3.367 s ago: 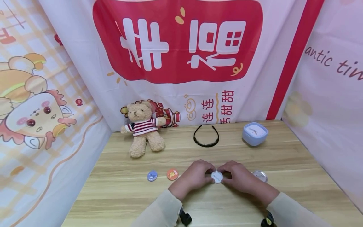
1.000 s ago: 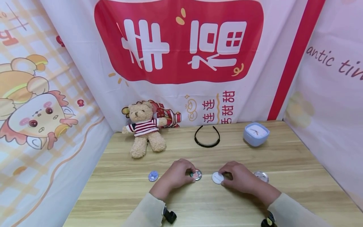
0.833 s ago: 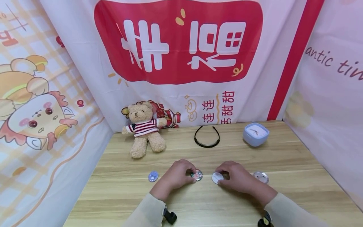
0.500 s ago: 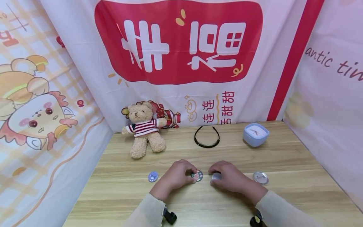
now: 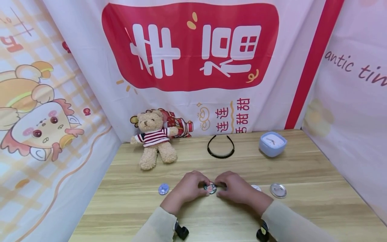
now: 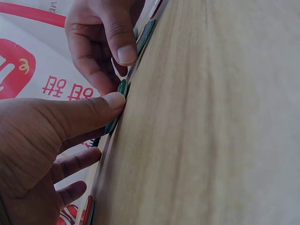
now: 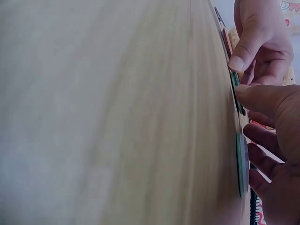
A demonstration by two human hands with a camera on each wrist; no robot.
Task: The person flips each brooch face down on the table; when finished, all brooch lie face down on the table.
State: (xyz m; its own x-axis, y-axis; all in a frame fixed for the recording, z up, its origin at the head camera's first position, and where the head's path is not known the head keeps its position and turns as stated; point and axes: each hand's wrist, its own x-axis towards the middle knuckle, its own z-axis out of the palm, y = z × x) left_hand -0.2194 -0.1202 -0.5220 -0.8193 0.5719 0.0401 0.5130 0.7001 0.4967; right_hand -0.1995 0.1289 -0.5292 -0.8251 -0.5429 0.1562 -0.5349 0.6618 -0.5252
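Note:
My left hand point(image 5: 191, 185) pinches the left edge of a round patterned button badge point(image 5: 212, 187) on the table. My right hand point(image 5: 232, 187) holds the same badge at its right edge, thumb toward me. The left wrist view shows the badge point(image 6: 111, 125) edge-on, green-rimmed, partly behind the left thumb. Under the right hand's spread fingers lies a pale round badge point(image 7: 242, 165), hidden from the head view.
A row of badges flanks the hands: blue badge point(image 5: 163, 189), orange badge point(image 6: 87, 210), pale disc point(image 5: 256, 187) and silver badge back point(image 5: 278, 191). Behind are a teddy bear point(image 5: 155, 137), black headband point(image 5: 220, 155) and blue clock point(image 5: 272, 144) on the wooden table point(image 5: 193, 222).
My right hand has let go of the white round badge and moved left to the patterned badge. Earlier my left hand left the white badge for the patterned one, and has since stayed there.

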